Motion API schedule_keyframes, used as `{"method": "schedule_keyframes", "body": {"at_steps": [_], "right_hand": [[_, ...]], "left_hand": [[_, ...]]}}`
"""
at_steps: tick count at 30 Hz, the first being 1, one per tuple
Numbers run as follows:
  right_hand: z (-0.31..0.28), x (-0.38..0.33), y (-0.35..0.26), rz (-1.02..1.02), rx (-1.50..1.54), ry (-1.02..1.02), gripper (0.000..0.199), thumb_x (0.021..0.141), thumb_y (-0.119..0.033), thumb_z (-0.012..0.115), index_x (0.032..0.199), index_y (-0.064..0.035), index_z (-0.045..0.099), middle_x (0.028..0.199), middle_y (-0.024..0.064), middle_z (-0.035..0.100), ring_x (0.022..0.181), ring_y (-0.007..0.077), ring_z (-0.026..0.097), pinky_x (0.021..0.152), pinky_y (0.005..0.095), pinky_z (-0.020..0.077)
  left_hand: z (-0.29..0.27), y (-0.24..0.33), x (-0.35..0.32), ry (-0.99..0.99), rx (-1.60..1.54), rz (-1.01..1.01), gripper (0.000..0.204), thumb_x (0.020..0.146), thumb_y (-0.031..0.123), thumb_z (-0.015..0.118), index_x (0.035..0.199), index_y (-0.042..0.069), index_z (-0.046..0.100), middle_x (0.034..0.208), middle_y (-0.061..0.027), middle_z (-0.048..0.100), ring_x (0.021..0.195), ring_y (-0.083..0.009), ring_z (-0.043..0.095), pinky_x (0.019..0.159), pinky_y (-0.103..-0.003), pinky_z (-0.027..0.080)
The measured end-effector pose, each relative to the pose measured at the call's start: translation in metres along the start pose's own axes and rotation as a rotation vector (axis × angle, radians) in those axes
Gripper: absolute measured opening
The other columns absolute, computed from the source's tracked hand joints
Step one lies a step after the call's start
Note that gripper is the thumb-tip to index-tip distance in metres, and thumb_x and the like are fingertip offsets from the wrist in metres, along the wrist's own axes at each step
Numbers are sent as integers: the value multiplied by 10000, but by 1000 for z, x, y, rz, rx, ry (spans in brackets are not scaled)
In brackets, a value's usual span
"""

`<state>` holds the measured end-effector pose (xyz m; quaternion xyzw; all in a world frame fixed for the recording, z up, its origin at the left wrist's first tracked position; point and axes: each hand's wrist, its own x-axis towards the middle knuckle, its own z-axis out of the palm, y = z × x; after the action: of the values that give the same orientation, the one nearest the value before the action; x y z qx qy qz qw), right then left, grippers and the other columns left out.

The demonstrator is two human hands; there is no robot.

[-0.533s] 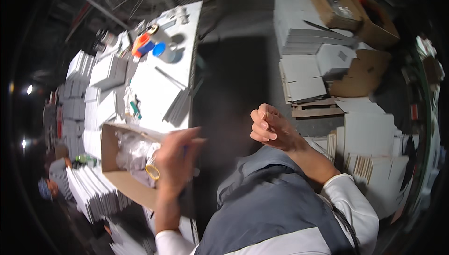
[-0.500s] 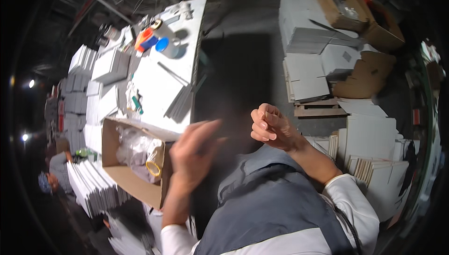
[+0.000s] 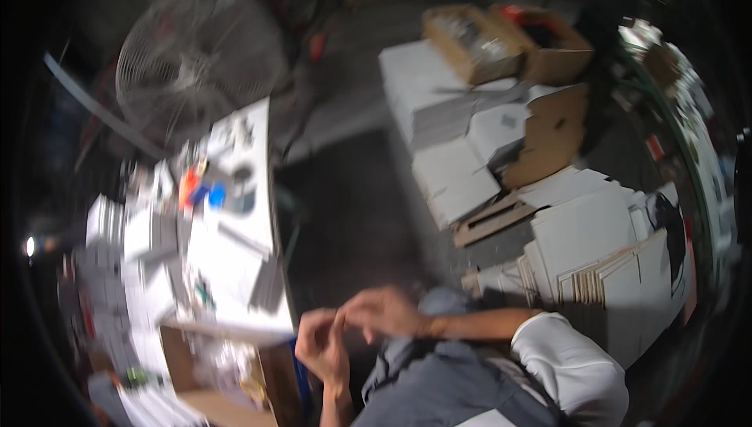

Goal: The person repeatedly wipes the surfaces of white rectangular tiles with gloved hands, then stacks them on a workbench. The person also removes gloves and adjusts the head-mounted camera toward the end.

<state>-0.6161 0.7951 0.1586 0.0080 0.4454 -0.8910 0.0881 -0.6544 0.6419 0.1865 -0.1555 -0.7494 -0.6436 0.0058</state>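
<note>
My left hand (image 3: 323,346) and my right hand (image 3: 384,311) meet in front of my body, by the near right corner of the white table (image 3: 255,145). The left fingers are curled, with the tips pressed to the right hand's fingertips. Pinched and smeared by motion, the right fingers touch the left ones. Whatever small thing may be between them is hidden. Just left of my left hand stands an open cardboard box (image 3: 178,356) with clear plastic bags and a yellow-rimmed item inside.
Blue and orange containers (image 3: 217,196) stand on the table beside stacked white boxes (image 3: 147,233). A large fan (image 3: 189,70) is beyond it. At right are flat white cartons (image 3: 583,227), a wooden pallet (image 3: 493,225) and an open carton of parts (image 3: 493,70).
My hands were apart and have come together, the right one moving left across my body. The view has swung, so the table and box sit lower and farther left.
</note>
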Motion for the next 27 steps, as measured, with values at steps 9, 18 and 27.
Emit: {"method": "schedule_keyframes", "body": {"at_steps": [9, 18, 27], "right_hand": [[14, -15, -7, -147, -167, -99, 207, 1019, -151, 612, 1141, -10, 702, 1026, 58, 702, 745, 93, 611, 686, 239, 521], [12, -23, -19, -644, -753, -48, 220, 940, -110, 688, 1156, -77, 712, 987, 41, 693, 797, 197, 694, 670, 299, 550], [4, -19, -21, -850, -1211, -59, 178, 909, -181, 699, 1069, -103, 705, 993, 3, 619, 723, 201, 657, 622, 337, 528]], "left_hand": [[-36, -18, -9, -211, -132, -6, 139, 906, -16, 708, 903, -17, 569, 871, -96, 628, 695, -140, 641, 635, -231, 515], [-33, -31, -22, -170, -351, -332, 174, 973, 57, 611, 1129, 27, 683, 1020, -106, 712, 891, -188, 686, 816, -303, 569], [-28, -29, -25, -43, -433, -552, 73, 968, 98, 674, 1013, 45, 696, 894, -47, 715, 778, -134, 679, 703, -231, 562]]}}
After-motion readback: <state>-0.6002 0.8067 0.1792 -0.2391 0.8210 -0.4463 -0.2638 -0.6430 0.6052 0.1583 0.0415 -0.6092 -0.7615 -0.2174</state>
